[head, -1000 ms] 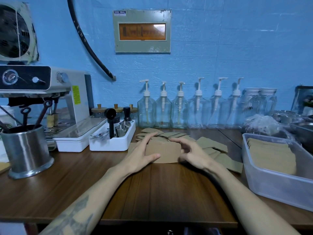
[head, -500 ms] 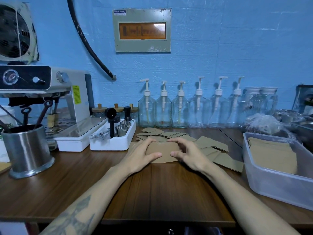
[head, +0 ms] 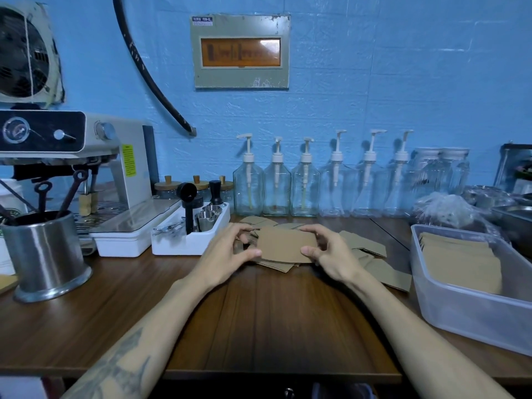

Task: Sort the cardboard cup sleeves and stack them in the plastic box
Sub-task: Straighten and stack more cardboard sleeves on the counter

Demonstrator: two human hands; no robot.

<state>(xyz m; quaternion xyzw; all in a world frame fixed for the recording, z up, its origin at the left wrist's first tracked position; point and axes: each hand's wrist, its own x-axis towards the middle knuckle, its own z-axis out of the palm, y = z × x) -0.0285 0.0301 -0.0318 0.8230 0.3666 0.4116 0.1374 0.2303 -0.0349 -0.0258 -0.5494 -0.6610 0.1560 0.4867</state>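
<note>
Squaring sleeve bundle (head: 286, 245) | left hand (head: 227, 254), right hand (head: 331, 254) pinching its ends | plastic box (head: 460, 306) part-filled | loose sleeves (head: 365, 243) remain

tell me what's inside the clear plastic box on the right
The clear plastic box holds a stack of flat brown cardboard cup sleeves. Only the top sleeve shows fully; how many lie beneath is hidden.

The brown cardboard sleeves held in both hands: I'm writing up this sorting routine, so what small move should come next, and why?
Probably carry them right, to the clear plastic box. Both the left hand and right hand grip the small stack of brown cardboard sleeves, its edges look roughly squared, and the box already holds a flat sleeve pile.
</note>
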